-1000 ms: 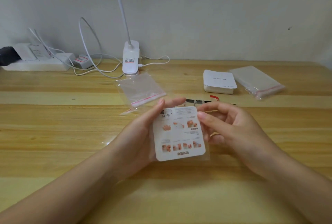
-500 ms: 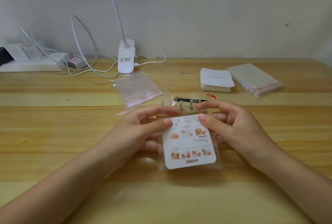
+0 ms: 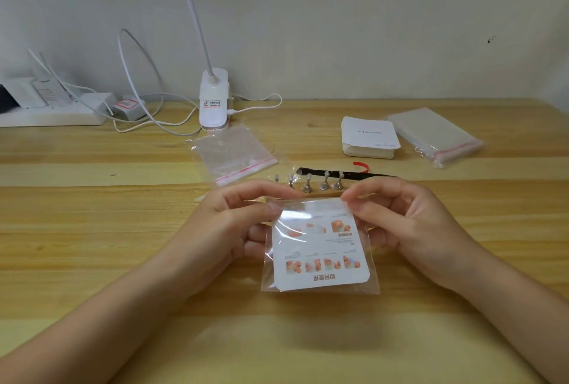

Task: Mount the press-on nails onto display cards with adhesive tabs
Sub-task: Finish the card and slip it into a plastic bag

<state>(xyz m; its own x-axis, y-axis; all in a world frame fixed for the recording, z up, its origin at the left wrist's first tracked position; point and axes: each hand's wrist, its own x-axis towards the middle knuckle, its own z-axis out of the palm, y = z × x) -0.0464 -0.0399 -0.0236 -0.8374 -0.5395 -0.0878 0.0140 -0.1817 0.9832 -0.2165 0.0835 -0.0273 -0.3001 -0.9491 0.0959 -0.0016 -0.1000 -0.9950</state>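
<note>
Left hand (image 3: 234, 229) and right hand (image 3: 400, 223) each pinch the clear bag's (image 3: 320, 286) far edge, likely sealing the card (image 3: 320, 248) inside. Nail stands (image 3: 323, 183) wait just beyond.

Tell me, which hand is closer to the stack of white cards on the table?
Right. The right hand sits in front of the stack of white cards, slightly to its right; the left hand is farther off to the left.

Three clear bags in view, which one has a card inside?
The bag pinched by both hands; the flat bag by the lamp looks empty, the right one holds a whitish stack.
</note>
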